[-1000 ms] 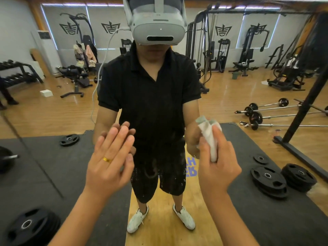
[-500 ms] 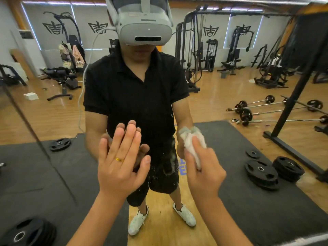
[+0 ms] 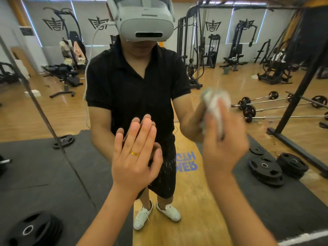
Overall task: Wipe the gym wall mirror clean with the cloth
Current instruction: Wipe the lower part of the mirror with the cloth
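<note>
Fingers (image 3: 224, 115) of the right hand (image 3: 224, 148) squeeze the cloth (image 3: 215, 105); the left hand (image 3: 135, 157) stays out flat; rub the mirror (image 3: 53, 107) in slow, even rows.

Crumpled white cloth (image 3: 215, 107), motion-blurred, up against the large, gym-reflecting wall mirror (image 3: 58, 110), right of centre.

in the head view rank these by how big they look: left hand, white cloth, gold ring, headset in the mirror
1. left hand and headset reflection: these look about alike, and the hand is nearer the camera, so I won't rank them.
2. white cloth, blurred.
3. gold ring, smallest.
</note>
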Available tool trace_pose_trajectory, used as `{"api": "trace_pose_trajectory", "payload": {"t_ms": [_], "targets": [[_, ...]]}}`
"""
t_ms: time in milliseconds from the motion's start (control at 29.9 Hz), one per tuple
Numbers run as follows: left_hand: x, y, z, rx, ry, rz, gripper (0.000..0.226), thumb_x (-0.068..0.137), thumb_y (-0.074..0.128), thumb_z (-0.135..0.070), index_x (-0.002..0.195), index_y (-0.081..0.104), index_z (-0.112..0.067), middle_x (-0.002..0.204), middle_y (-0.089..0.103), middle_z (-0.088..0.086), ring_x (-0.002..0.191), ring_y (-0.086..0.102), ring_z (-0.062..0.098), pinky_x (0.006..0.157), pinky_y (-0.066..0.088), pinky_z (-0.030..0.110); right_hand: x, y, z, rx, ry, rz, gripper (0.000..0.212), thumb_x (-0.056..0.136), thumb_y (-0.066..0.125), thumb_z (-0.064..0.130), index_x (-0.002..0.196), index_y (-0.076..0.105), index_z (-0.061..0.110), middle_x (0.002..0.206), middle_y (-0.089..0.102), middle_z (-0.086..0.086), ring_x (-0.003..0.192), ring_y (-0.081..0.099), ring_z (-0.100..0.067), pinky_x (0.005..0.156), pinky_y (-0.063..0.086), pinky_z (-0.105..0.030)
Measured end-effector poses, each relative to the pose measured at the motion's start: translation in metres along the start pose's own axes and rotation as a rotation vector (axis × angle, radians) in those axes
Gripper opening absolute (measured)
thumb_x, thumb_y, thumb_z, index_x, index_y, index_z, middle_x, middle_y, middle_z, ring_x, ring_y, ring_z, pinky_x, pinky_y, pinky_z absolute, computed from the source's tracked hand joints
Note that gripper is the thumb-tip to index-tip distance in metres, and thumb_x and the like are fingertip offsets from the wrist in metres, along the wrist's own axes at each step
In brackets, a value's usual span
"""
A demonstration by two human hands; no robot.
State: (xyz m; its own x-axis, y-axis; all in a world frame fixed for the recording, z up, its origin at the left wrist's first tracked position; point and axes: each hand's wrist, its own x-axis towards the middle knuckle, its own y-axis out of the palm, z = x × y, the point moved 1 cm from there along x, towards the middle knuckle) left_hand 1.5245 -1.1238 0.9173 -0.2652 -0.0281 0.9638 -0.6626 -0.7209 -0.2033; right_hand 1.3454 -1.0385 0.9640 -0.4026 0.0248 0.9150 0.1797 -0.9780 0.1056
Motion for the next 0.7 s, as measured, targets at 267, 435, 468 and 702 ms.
{"api": "trace_pose_trajectory", "payload": {"t_ms": [267,435,468,702], "targets": [[-0.003,0.002,0.001,0.042,0.019,-0.009,0.059,0.100,0.052,-0.029,0.153,0.039,-0.005,0.170,0.021,0.003,0.157,0.018,0.024,0.129,0.009,0.045,0.018,0.001,-0.002,-0.023,-0.184,0.021,0.023,0.101,0.068,0.017,0.118,0.074,0.002,0.076,0.064,-0.012,0.066,0.047,-0.011,0.062,0.032,-0.013],[-0.005,0.001,0.001,0.056,0.026,-0.026,0.067,0.100,0.053,-0.029,0.161,0.031,-0.012,0.170,0.022,0.002,0.157,0.020,0.023,0.128,0.011,0.045,0.063,0.010,0.016,0.114,0.012,-0.042,0.030,0.099,0.068,0.019,0.124,0.071,0.003,0.085,0.064,-0.014,0.072,0.052,-0.009,0.065,0.038,-0.010],[-0.005,0.002,0.001,0.059,0.025,-0.029,0.067,0.100,0.053,-0.029,0.161,0.030,-0.013,0.170,0.022,0.002,0.157,0.020,0.023,0.128,0.011,0.045,0.050,0.008,0.018,0.142,0.026,-0.002,0.030,0.099,0.069,0.018,0.125,0.071,0.005,0.086,0.064,-0.012,0.071,0.054,-0.012,0.063,0.041,-0.014],[-0.003,0.000,0.000,0.085,0.017,-0.009,0.067,0.097,0.054,-0.027,0.157,0.033,-0.007,0.171,0.018,0.002,0.157,0.017,0.023,0.129,0.010,0.045,-0.043,-0.006,0.004,0.149,-0.063,0.259,0.028,0.103,0.064,0.022,0.128,0.068,0.011,0.084,0.067,-0.004,0.078,0.053,-0.007,0.073,0.044,-0.012]]}}
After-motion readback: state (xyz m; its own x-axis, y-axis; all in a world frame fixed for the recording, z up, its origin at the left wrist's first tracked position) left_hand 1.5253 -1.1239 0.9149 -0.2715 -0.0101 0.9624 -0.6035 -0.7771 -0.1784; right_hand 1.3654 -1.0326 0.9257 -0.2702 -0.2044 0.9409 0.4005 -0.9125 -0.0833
